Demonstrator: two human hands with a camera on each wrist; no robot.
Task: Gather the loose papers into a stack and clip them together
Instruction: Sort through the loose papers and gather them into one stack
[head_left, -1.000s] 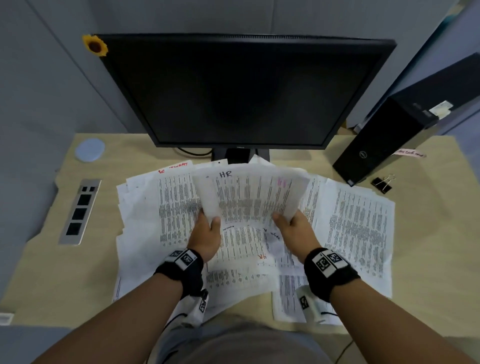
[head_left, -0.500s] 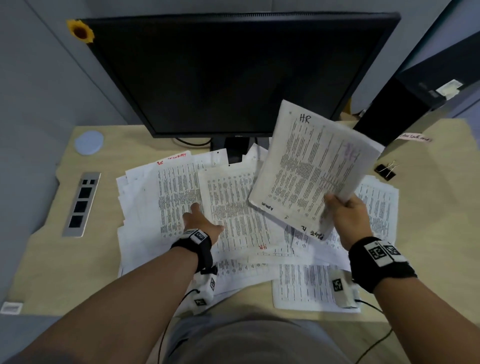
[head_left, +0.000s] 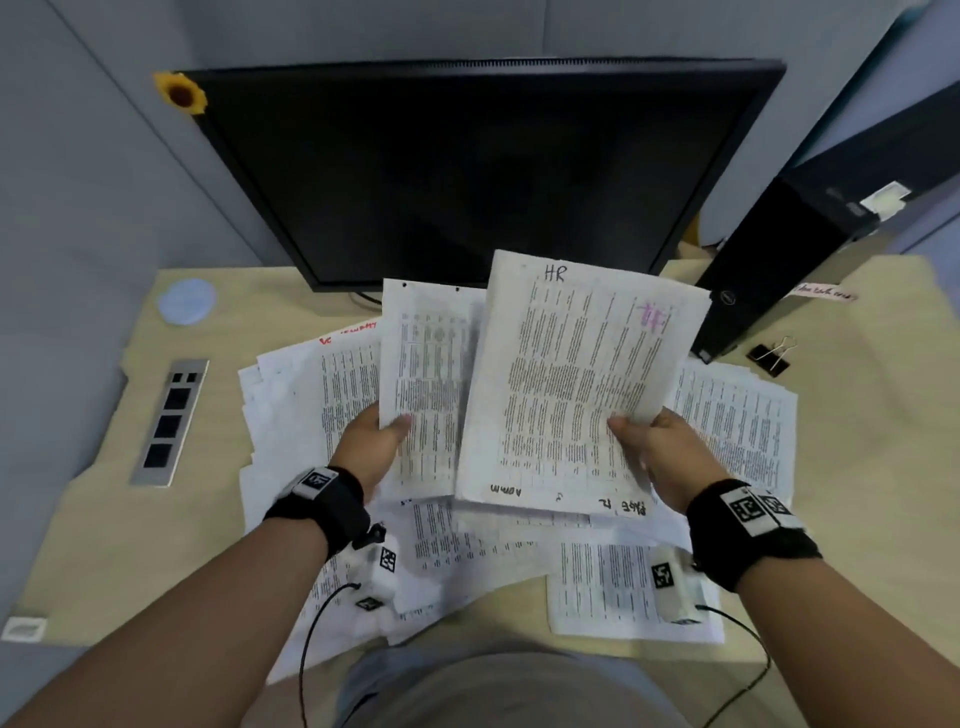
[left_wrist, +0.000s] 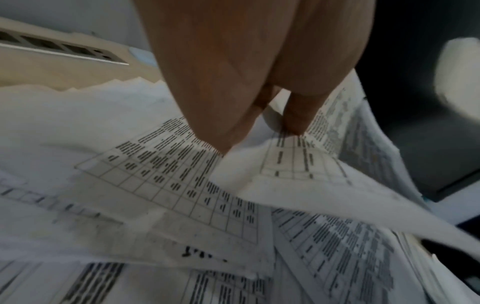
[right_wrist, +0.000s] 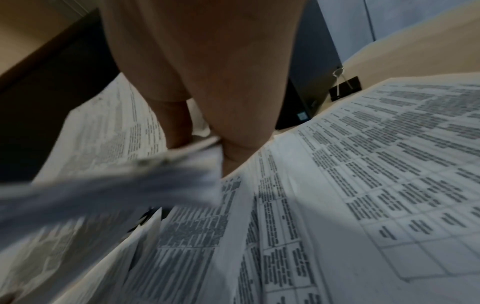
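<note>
Because these sheets are thin, limp and slick, they look best pinched at the lower edge. At centre frame the right hand pinches the HR bundle; the left hand pinches a single sheet beside it. Loose papers cover the counter; the binder clip lies at right.

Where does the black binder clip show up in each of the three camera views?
Head: binder clip on the desk at right, beyond the papers, beside the black computer tower.
Left wrist: not in view.
Right wrist: binder clip upper right, past the printed sheets.
Shared landmark: the tower just left of the clip.
</note>
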